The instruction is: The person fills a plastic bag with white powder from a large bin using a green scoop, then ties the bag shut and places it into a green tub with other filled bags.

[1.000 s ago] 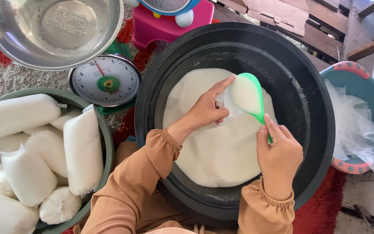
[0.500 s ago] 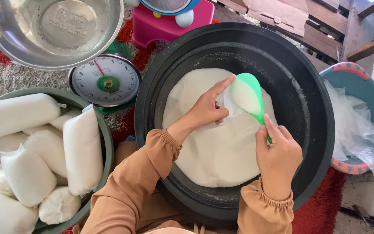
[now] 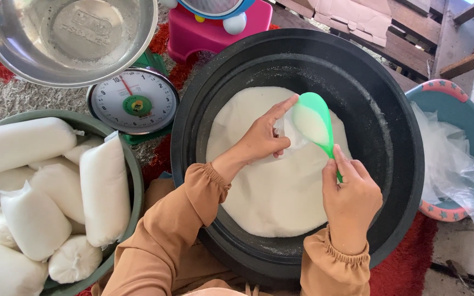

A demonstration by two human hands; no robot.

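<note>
Filled bags (image 3: pixel 56 192) in tub (image 3: pixel 133 181) left of basin (image 3: pixel 396 137); scale (image 3: pixel 134 102) behind tub.

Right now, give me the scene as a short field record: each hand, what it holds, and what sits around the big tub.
left hand: holds open a small clear plastic bag over the tub
right hand: grips the handle of a green scoop
scoop load: white granules, tipped at the bag's mouth
black tub: wide, holds a mound of white granules
green basin: left, piled with filled white bags
dial scale: upper left, under a steel bowl
blue basin: right, holds clear plastic bags
</note>
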